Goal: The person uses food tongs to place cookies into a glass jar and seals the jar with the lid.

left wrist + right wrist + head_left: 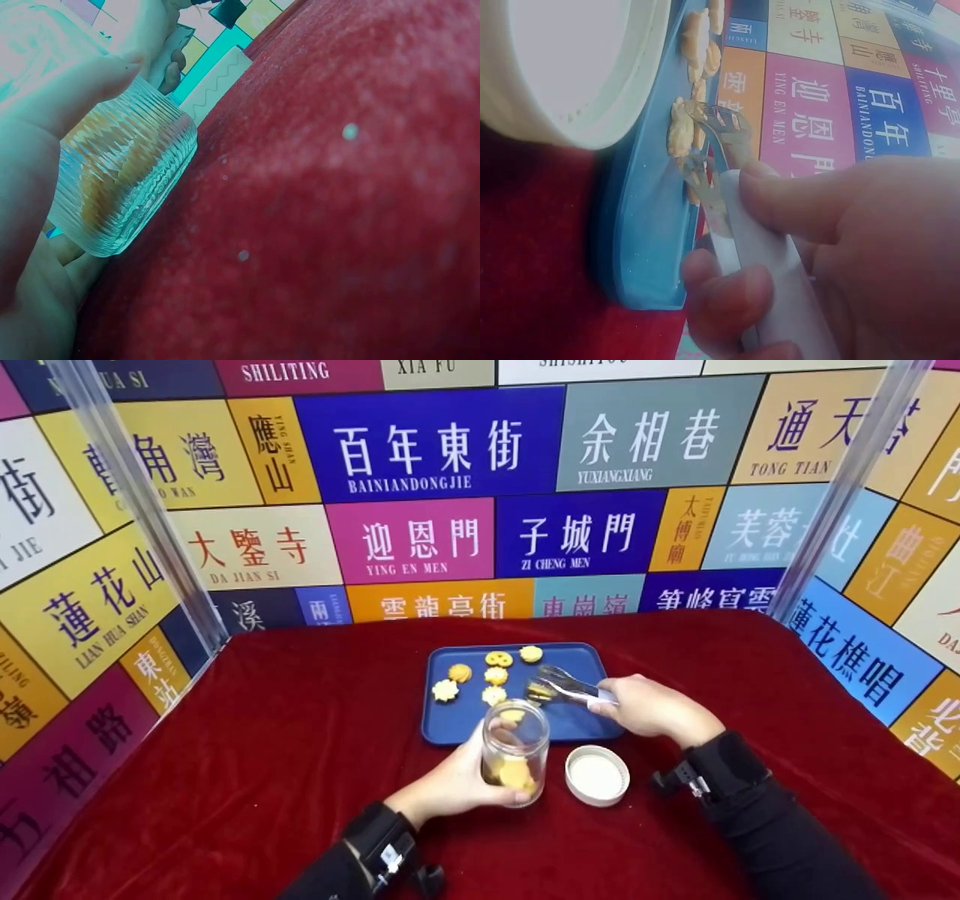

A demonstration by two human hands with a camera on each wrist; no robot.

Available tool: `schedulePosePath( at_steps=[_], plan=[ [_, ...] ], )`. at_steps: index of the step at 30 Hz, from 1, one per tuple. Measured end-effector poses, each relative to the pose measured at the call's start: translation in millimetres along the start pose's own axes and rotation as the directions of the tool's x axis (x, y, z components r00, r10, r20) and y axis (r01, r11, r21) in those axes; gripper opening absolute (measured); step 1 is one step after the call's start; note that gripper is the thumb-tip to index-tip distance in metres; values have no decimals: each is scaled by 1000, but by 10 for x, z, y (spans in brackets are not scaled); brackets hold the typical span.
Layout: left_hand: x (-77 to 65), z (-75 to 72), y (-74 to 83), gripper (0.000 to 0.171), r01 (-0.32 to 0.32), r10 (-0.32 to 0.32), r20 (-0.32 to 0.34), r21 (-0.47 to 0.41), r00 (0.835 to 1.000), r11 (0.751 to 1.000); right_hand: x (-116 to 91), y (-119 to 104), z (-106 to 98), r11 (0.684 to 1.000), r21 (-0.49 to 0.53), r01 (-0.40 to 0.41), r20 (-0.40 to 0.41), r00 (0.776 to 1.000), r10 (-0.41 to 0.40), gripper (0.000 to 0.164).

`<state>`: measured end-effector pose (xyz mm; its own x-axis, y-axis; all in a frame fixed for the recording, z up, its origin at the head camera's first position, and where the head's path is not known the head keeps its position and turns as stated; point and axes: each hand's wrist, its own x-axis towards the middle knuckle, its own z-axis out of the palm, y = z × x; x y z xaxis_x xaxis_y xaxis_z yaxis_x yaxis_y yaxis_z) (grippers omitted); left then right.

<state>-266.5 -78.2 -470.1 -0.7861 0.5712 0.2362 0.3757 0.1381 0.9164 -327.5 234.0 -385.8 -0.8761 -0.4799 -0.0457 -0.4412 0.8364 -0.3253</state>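
Observation:
My left hand [457, 780] grips a clear ribbed glass jar [516, 742] in front of the tray, its mouth facing up. Cookies [112, 172] lie in the bottom of the jar. My right hand [646, 706] holds metal tongs with pale handles [769, 262]. The tong heads [551, 679] reach over the right part of a blue tray [581, 727], right at a cookie [680, 129]. Several more cookies [495, 676] of different shapes, some flower-like and one pretzel-shaped, are spread across the tray's left and middle.
A round whitish lid [597, 776] lies upturned just in front of the tray, right of the jar. Dark red cloth [300, 720] covers the table. Behind stands a wall of colourful name signs [427, 442], with clear upright posts [154, 502] at the table's back corners.

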Motion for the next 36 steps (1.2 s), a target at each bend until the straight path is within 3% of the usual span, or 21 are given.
schedulePosePath(
  at_steps=[8, 18, 22, 29, 36],
  plan=[
    [7, 7, 11, 99, 8, -8, -5, 10, 1000, 1000, 6, -5, 29, 999, 28, -15, 4, 1000, 15, 40],
    [3, 4, 3, 101, 23, -23, -6, -8, 1000, 1000, 5, -26, 33, 999, -32, -43, 20, 999, 44, 44],
    [-2, 1, -1, 100, 24, -24, -10, -1, 1000, 1000, 13, -24, 27, 998, -60, -31, 2, 1000, 31, 44],
    [-4, 3, 2, 100, 19, -19, -8, -3, 1000, 1000, 19, 19, 10, 998, -56, -22, -41, 999, 20, 25],
    [-3, 0, 8, 99, 17, -17, -9, 3, 1000, 1000, -11, 23, -76, 999, -26, -33, -81, 996, 30, 38]
  ],
)
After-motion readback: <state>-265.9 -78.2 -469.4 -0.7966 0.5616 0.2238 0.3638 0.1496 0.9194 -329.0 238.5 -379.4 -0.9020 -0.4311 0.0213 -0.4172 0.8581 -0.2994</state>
